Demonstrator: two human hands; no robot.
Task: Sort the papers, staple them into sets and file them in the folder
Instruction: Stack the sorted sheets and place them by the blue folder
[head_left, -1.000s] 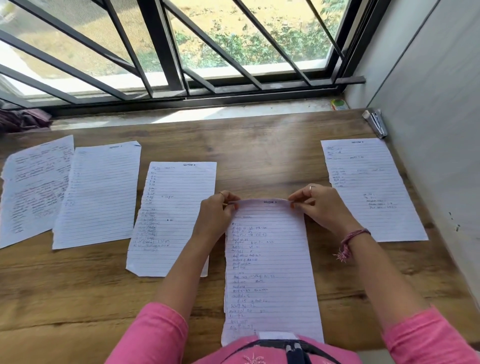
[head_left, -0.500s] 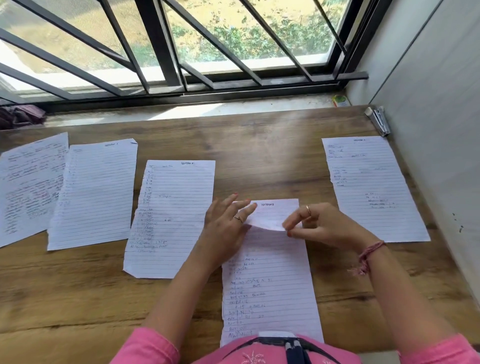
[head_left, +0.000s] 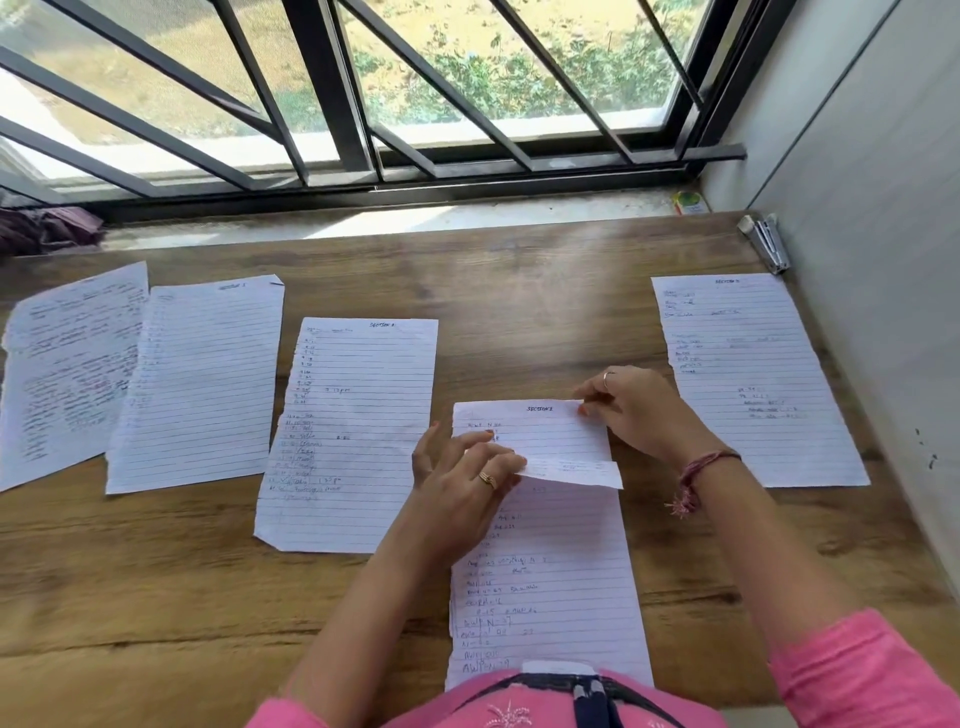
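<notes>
Change: since a moment ago my hands have parted along the front pile's upper edge; the top sheet's head is now folded toward me and the "Section" header beneath shows.
Left grip: left hand has fingers curled loosely on the folded flap's left end; whether they pinch it or only press, I cannot tell.
Right grip: right hand pinches the far right corner of the sheet beneath, thumb and forefinger together.
Where: front pile lies on the worktop straight before me; four more sheets are spread apart, three to my left, one to my right.
Handling: thin lined paper, light and limp, with ragged left edges; it will bend, slide and tear easily, so I judge it best taken at a corner or edge, pile squared before stapling.
Stapler: what looks like the stapler rests at the far right corner against the wall.
Hidden: no folder shows; the pile's near end is cut off by my chest; handwriting is too small to read; how many sheets it holds is unclear.
</notes>
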